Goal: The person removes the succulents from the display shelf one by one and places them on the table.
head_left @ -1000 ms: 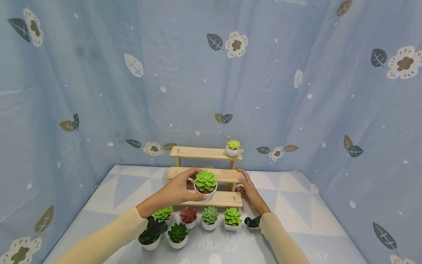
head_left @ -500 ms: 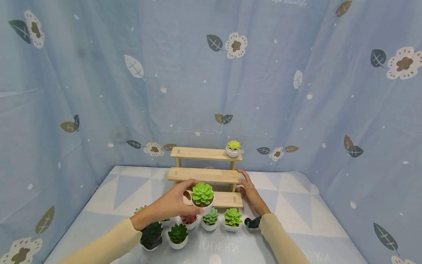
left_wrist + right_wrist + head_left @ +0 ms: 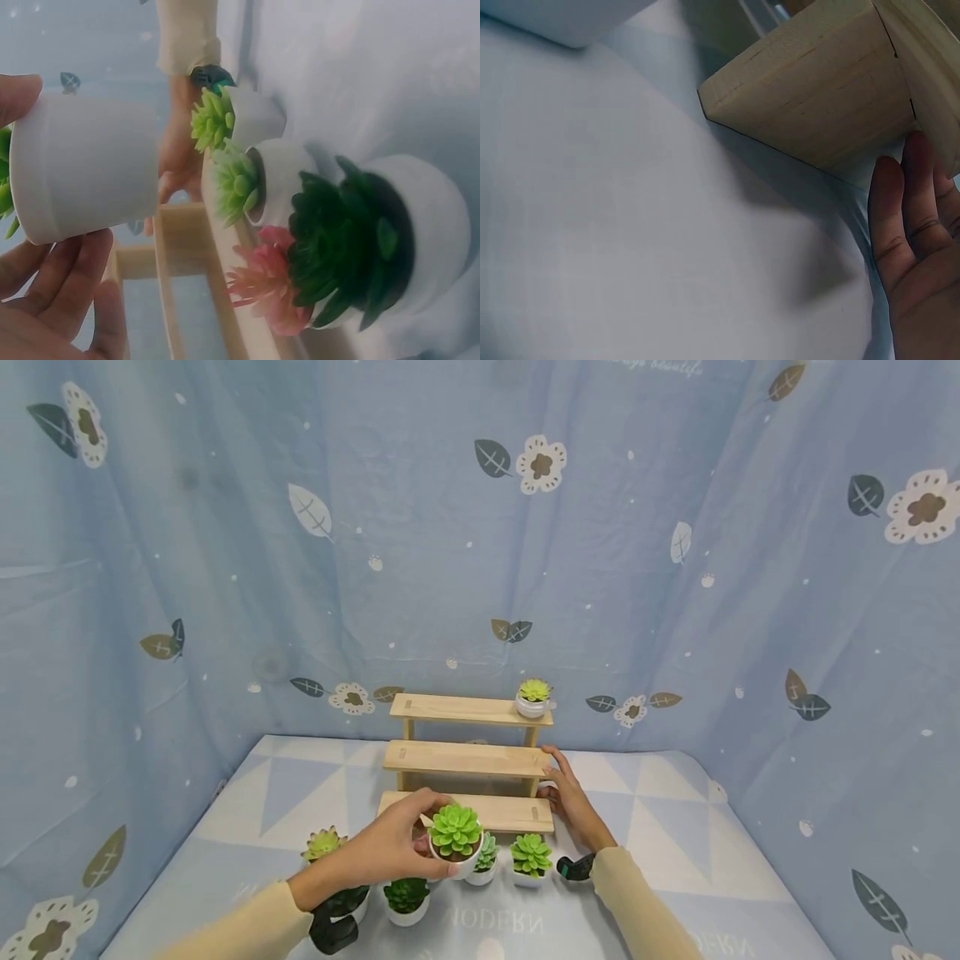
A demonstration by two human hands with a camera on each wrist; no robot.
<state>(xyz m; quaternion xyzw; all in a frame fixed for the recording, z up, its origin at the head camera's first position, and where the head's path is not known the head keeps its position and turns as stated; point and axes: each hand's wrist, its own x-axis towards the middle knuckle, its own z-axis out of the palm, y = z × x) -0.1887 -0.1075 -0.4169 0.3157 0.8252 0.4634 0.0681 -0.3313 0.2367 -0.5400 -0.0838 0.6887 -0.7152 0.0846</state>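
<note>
My left hand [image 3: 401,843] grips a bright green succulent [image 3: 455,831] by its white pot, thumb on one side and fingers on the other. It is held in the air in front of the lowest board of a three-tier wooden shelf [image 3: 465,758]. In the left wrist view the pot [image 3: 90,165] lies sideways across the picture. At the shelf's right end, my right hand [image 3: 573,806] touches the middle board. Its visible fingers [image 3: 919,199] are nearly straight in the right wrist view; the thumb is hidden there. A small yellow-green succulent [image 3: 533,697] sits at the top board's right end.
Before the shelf stand a green succulent [image 3: 531,856], a pale green one [image 3: 486,856], a dark green one [image 3: 407,897] and a red one [image 3: 266,285]. A red-tipped succulent [image 3: 324,842] is partly behind my left forearm. A patterned curtain [image 3: 465,543] hangs behind.
My left hand has lowered the succulent and brought it toward me and slightly left, away from the shelf. My right hand stays at the shelf's right end.
</note>
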